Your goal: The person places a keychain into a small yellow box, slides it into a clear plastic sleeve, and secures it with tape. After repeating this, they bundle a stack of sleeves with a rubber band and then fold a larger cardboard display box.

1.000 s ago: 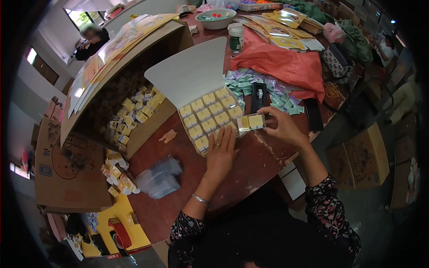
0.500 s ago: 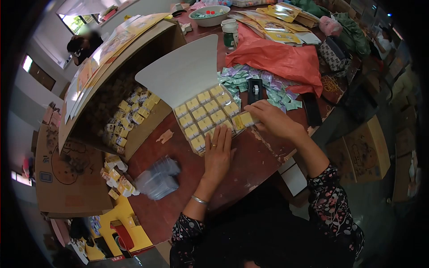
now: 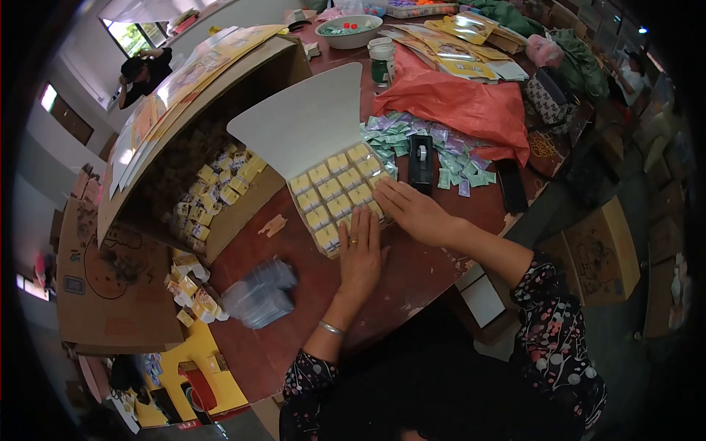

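Observation:
A white display box [image 3: 293, 125] lies with its lid folded back, holding a clear tray filled with rows of small yellow-and-white boxes [image 3: 336, 184]. My left hand [image 3: 362, 257], with a ring on one finger, rests on the near side of the tray, its fingers stretched over the front boxes. My right hand [image 3: 419, 214] lies along the tray's right side, fingers extended flat on the boxes at that edge. Both hands hide the boxes beneath them. Nothing shows gripped in either hand.
A large carton [image 3: 220, 228] with loose small boxes stands at left, near stacked clear plastic trays [image 3: 261, 292]. Behind the display box are green and purple sachets [image 3: 463, 163], a tape dispenser [image 3: 421, 165], a red plastic bag [image 3: 456, 106] and a white-lidded jar [image 3: 381, 62].
My right hand has moved left from beside the tray, where it held small yellow boxes, onto the tray's right edge. My left hand stays nearly in place.

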Motion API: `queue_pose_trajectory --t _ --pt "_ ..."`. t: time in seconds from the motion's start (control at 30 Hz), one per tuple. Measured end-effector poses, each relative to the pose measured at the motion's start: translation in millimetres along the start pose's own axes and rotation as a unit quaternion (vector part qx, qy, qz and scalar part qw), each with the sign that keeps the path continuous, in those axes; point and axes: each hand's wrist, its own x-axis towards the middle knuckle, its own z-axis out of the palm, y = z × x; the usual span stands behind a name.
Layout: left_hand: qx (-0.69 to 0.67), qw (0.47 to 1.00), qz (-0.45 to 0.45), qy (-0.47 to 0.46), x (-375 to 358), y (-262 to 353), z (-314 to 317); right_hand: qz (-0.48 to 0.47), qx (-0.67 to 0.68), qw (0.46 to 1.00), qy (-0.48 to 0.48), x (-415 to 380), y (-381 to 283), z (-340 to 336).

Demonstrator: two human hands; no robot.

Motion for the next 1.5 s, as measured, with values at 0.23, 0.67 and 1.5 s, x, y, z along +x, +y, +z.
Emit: queue_pose_trajectory --t 0.23,0.67,1.5 --pt "0.029 1.000 -0.003 0.003 0.4 0.4 7.9 0.070 0.084 0.994 -0.015 -1.9 -9.3 1.4" --pt "-0.006 1.000 -0.019 0.024 -0.6 4.1 -24.2 0.136 0.247 0.959 -0.031 -6.2 -8.2 0.0" --pt "-0.008 0.995 -0.041 -0.089 50.5 -143.6 -47.4 0.072 0.102 0.962 -0.242 79.5 65.4 18.7"
